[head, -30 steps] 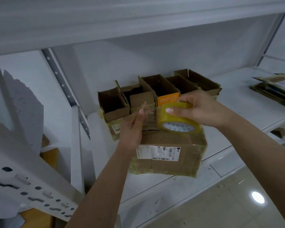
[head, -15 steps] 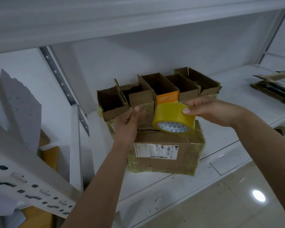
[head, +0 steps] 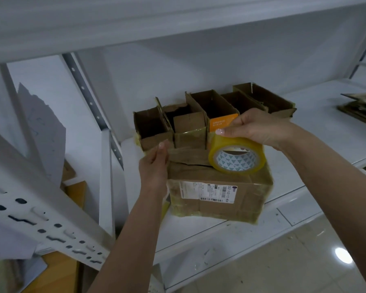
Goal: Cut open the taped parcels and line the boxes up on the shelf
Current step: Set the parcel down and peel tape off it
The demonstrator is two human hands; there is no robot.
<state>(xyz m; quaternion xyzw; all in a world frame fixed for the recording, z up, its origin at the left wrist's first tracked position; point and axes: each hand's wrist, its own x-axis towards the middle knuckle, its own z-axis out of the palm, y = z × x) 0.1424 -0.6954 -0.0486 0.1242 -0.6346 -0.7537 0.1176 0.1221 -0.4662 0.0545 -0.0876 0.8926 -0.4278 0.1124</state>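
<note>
Fingers of your right hand (head: 260,127) are gripping the tape roll (head: 237,155) atop the parcel (head: 216,193) while your flat left hand (head: 154,166) is steadying its side

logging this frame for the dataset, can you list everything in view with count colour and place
parcel: one, brown with yellowish tape and a white label, front of the shelf
open boxes: five, brown, one with an orange face, in a row behind the parcel
tape roll: one, yellow, on top of the parcel
shelf: one, white
flat cardboard stack: one, brown, far right of the shelf
left hand: at the parcel's left top edge
right hand: grips the tape roll
</note>
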